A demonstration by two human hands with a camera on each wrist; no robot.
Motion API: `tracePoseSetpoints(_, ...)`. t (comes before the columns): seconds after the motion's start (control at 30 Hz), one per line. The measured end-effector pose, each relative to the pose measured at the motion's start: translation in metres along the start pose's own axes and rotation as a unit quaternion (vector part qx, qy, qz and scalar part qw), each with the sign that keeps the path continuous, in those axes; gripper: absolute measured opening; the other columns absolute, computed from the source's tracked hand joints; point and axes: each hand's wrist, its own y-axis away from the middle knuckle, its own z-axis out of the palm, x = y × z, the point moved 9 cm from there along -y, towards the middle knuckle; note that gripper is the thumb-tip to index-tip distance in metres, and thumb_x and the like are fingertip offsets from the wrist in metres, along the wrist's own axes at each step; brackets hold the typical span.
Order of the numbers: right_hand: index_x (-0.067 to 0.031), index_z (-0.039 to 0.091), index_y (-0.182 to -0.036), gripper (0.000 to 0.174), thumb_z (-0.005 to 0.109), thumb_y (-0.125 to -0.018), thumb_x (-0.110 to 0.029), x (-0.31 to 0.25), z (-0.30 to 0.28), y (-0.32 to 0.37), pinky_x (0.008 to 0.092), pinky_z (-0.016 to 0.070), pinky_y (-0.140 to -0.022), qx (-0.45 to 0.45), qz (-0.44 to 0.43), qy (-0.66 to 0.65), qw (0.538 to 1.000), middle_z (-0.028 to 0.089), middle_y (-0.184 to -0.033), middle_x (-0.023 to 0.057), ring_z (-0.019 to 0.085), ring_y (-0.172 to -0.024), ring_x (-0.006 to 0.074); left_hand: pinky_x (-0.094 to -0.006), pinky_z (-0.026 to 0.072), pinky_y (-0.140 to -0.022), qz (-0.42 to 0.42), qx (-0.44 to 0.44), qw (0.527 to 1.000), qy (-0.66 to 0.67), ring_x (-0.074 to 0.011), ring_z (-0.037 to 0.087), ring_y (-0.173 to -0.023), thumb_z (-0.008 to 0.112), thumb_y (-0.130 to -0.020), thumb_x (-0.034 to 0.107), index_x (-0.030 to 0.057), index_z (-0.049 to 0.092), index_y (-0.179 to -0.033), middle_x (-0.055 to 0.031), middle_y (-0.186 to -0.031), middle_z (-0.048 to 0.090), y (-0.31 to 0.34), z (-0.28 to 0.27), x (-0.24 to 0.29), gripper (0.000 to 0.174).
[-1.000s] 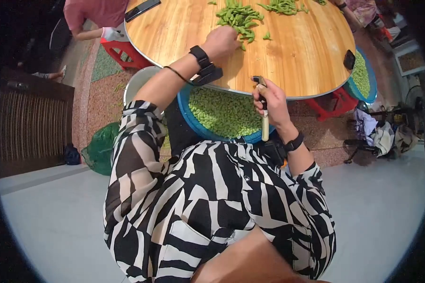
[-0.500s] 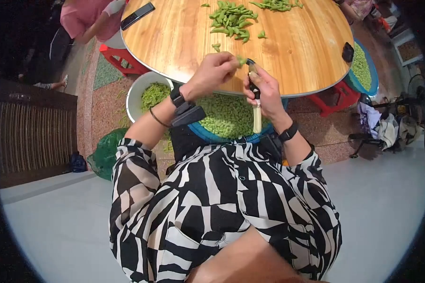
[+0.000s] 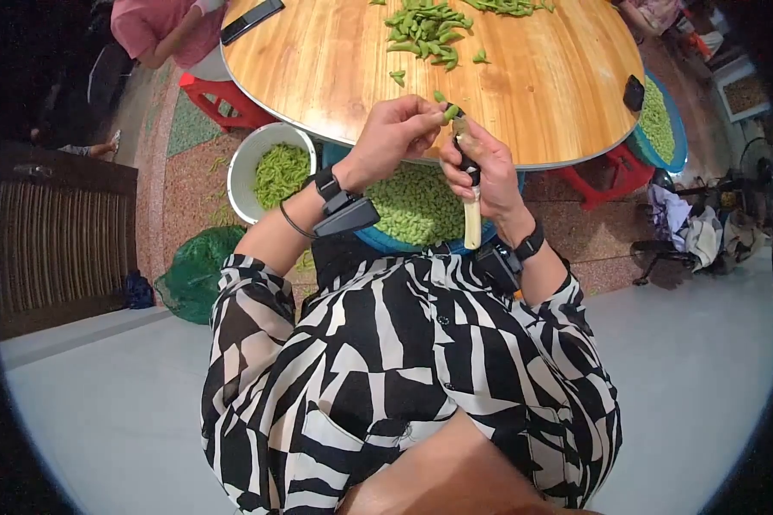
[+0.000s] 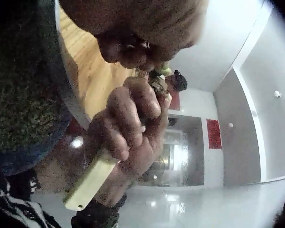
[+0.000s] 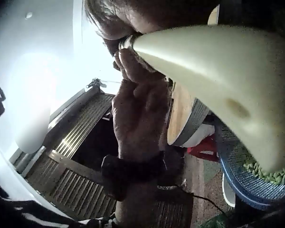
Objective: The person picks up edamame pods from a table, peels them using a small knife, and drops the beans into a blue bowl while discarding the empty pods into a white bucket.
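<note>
My left hand [image 3: 388, 142] pinches a green bean pod [image 3: 451, 112] between thumb and fingers, just above the near edge of the round wooden table [image 3: 318, 77]. Right beside it, my right hand [image 3: 488, 167] grips a tool with a pale handle [image 3: 472, 223] and a dark head. Its kind cannot be told, as the fingers cover its middle. The dark head meets the pod in the head view. In the left wrist view, the pale handle [image 4: 91, 183] sticks out below the curled right fingers. A pile of green pods [image 3: 425, 33] lies farther back on the table.
Under the table edge sits a blue basket [image 3: 378, 243] of shelled green beans. A white bucket [image 3: 239, 184] with pods stands left, near a green net bag [image 3: 193, 275]. Red stools [image 3: 215, 103] flank the table. Another person [image 3: 159, 34] sits at the far left.
My left hand has come back from the pod pile to my right hand, bringing a pod to the tool's head. A small pod now lies apart nearer the edge. The right hand keeps its grip.
</note>
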Motion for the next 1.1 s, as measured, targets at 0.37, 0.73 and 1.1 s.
tracePoseSetpoints(0.37,-0.0059,0.045,-0.125,0.03,0.048,-0.097,-0.016,0.005,0.003,0.001,0.0155,0.0326,-0.038,-0.025,0.037,-0.097,0.994,0.045,-0.078,0.0027,0.039,-0.052,0.0055,-0.0184,0.0336,-0.044,-0.1,-0.117,0.944,0.291,-0.0049,0.045,-0.053,0.058,-0.093,0.016,0.0029,0.058,-0.096,0.0004,-0.071,0.055,0.003,0.017,-0.019,0.013)
tracePoseSetpoints(0.73,-0.0076,0.046,-0.122,0.029,0.05,-0.095,-0.016,0.017,-0.006,0.0,0.0149,0.0299,-0.037,-0.026,0.067,-0.207,0.976,0.044,-0.077,0.0026,0.036,-0.051,0.0052,-0.027,0.0469,-0.054,0.391,0.017,0.806,-0.444,-0.0103,0.058,-0.061,0.066,-0.085,0.009,-0.0017,0.063,-0.097,-0.0097,-0.071,0.063,0.027,0.026,0.063,0.016)
tracePoseSetpoints(1.1,-0.007,0.053,-0.113,0.019,0.051,-0.095,-0.015,0.0,-0.023,0.004,0.0159,0.0306,-0.037,0.112,-0.029,0.068,0.991,0.051,-0.076,0.0026,0.043,-0.053,0.0056,-0.0209,0.0389,-0.049,0.03,0.007,0.997,-0.064,-0.0052,0.048,-0.055,0.056,-0.093,0.015,-0.0012,0.063,-0.086,0.0017,-0.063,0.054,0.0,0.003,0.011,0.019)
